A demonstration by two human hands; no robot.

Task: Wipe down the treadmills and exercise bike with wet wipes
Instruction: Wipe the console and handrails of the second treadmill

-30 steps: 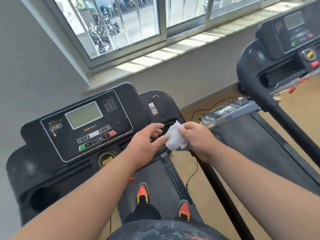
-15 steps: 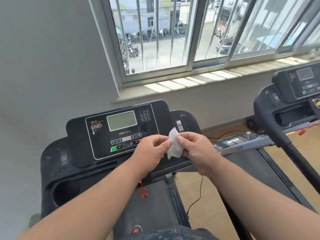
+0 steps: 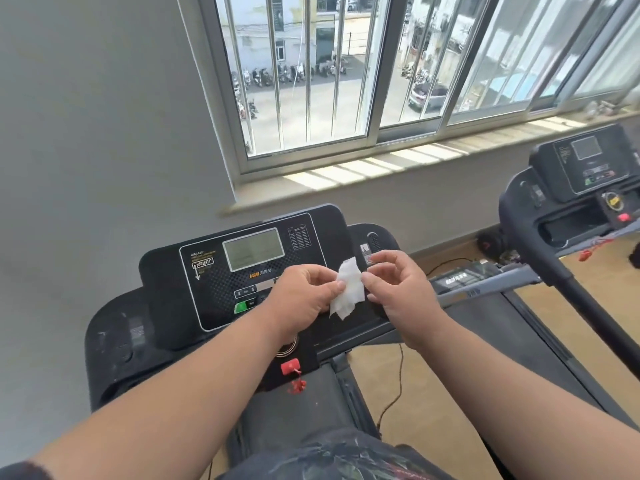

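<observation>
1. Head view: a small, crumpled white wet wipe (image 3: 347, 292) is held up between both hands, above the right part of a black treadmill console (image 3: 221, 292).
2. Left hand (image 3: 304, 299): the wipe's left edge is pinched between curled thumb and fingertips; the grip is closed on the wipe.
3. Right hand (image 3: 401, 292): the wipe's right edge is pinched by the thumb and a fingertip, with the remaining fingers curled loosely above; the grip is likewise closed on the wipe.
4. Console detail: a grey rectangular display screen (image 3: 253, 248) is set above a row of buttons, with a green button (image 3: 243, 305) at lower left, partly hidden by the left forearm.
5. A red safety key clip (image 3: 290, 367) with a red coiled cord is seen below the console, above the dark running belt (image 3: 291, 407).
6. A second black treadmill (image 3: 568, 188) stands to the right, well apart from the hands, on a light wooden floor (image 3: 415, 410).
7. A barred sliding window (image 3: 346, 81) is set in the grey wall behind both machines, with a sunlit sill beneath it.
</observation>
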